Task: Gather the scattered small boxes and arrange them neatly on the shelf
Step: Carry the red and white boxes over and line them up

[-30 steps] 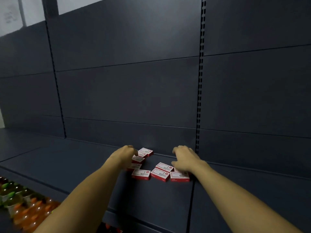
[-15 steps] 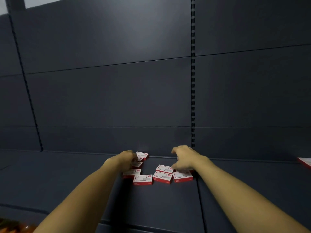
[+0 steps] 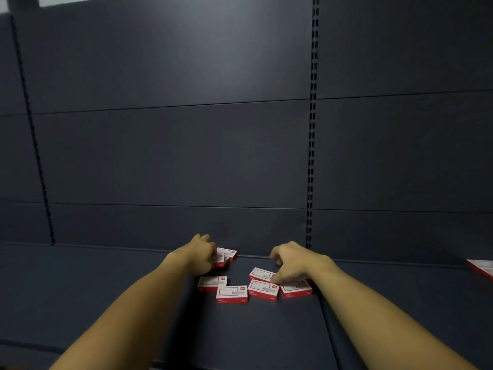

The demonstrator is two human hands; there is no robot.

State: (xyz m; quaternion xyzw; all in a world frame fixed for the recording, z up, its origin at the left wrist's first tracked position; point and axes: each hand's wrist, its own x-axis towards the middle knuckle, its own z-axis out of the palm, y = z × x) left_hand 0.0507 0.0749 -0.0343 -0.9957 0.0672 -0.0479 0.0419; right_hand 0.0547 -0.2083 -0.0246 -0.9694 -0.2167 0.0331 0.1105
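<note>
Several small red-and-white boxes lie loosely on the dark shelf (image 3: 266,332). One front box (image 3: 231,294) sits between a left box (image 3: 212,283) and two right boxes (image 3: 263,289) (image 3: 296,289). My left hand (image 3: 198,256) curls against a pair of boxes near the back wall (image 3: 226,256); whether it grips them I cannot tell. My right hand (image 3: 290,265) rests fingers-down on a box (image 3: 260,274) and partly hides another beneath it.
The dark back panel (image 3: 173,156) rises right behind the boxes, with a slotted upright (image 3: 310,156) to the right. Another red-and-white packet (image 3: 482,267) shows at the right edge of the shelf.
The view has shifted right and down, so the bottles at lower left have left the frame. Both hands stay on the boxes; the left hand has edged toward the back wall.
</note>
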